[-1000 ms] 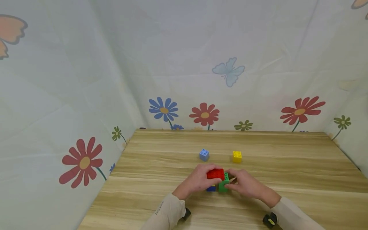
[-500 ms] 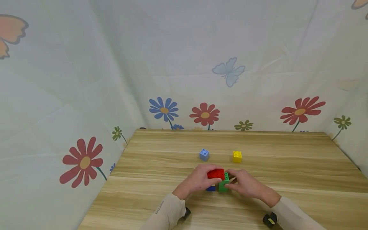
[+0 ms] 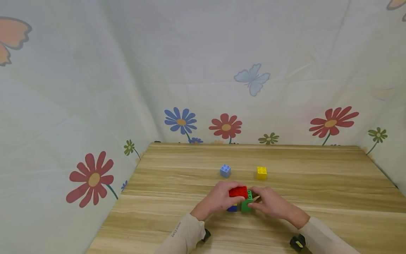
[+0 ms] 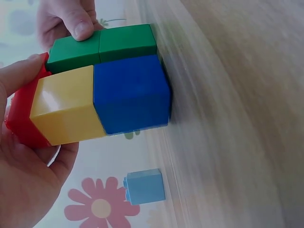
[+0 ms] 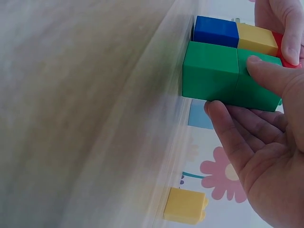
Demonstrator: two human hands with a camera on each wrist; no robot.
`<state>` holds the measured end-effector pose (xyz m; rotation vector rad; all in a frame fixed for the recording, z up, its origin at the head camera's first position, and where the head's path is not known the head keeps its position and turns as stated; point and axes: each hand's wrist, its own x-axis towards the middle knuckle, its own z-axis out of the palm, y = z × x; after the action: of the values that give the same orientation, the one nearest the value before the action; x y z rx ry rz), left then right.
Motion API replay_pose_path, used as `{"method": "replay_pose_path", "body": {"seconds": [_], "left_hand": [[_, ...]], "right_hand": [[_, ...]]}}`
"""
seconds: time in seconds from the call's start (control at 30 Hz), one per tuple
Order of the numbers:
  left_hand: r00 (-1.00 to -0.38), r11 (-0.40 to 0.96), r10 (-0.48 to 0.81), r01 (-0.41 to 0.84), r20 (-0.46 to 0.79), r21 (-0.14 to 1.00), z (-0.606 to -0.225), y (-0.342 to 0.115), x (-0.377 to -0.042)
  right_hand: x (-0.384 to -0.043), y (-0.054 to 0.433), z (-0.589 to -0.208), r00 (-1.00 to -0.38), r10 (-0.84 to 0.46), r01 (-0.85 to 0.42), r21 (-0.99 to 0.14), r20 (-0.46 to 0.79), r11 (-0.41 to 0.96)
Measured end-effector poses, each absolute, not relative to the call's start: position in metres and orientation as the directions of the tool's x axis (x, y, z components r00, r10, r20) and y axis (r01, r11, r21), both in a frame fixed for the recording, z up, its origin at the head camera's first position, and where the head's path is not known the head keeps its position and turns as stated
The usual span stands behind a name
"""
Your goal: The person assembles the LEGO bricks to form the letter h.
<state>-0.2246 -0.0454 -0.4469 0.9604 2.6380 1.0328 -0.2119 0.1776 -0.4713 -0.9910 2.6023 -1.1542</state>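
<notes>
The left hand (image 3: 219, 198) clamps its grip on the red brick (image 3: 238, 192) atop the yellow brick (image 4: 66, 107) and blue brick (image 4: 130, 95), seemingly steadying that stack; just beside, green bricks (image 5: 223, 76) stand on the surface (image 3: 158, 197), pinched by the right hand (image 3: 274, 204), likely to stay upright.

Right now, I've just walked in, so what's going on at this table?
At a wooden table, a person's left hand grips a red brick that sits atop a yellow brick on a dark blue brick. Close beside that, the right hand holds two green bricks, one stacked on the other. A light blue brick and a loose yellow brick stand apart, farther back.
</notes>
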Motion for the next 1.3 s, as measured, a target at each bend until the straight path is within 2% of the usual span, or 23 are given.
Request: {"method": "replay_pose_path", "body": {"seconds": [0.2,0.5,1.3], "left_hand": [[-0.788,0.573,0.609,0.517,0.092,0.636,-0.4479,-0.0455,-0.225],[-0.759,0.539,0.644,0.542,0.1,0.644,-0.4458,-0.0469,-0.2279],[-0.724,0.556,0.679,0.617,0.125,0.557,-0.4482,-0.0478,-0.2298]], "right_hand": [[-0.2116,0.1775,-0.471,-0.78,-0.611,-0.511,-0.701,0.136,0.497],[-0.2113,0.1782,-0.4691,-0.783,-0.611,-0.497,-0.707,0.115,0.503],[-0.2129,0.1783,-0.4691,-0.789,-0.606,-0.48,-0.712,0.096,0.513]]}}
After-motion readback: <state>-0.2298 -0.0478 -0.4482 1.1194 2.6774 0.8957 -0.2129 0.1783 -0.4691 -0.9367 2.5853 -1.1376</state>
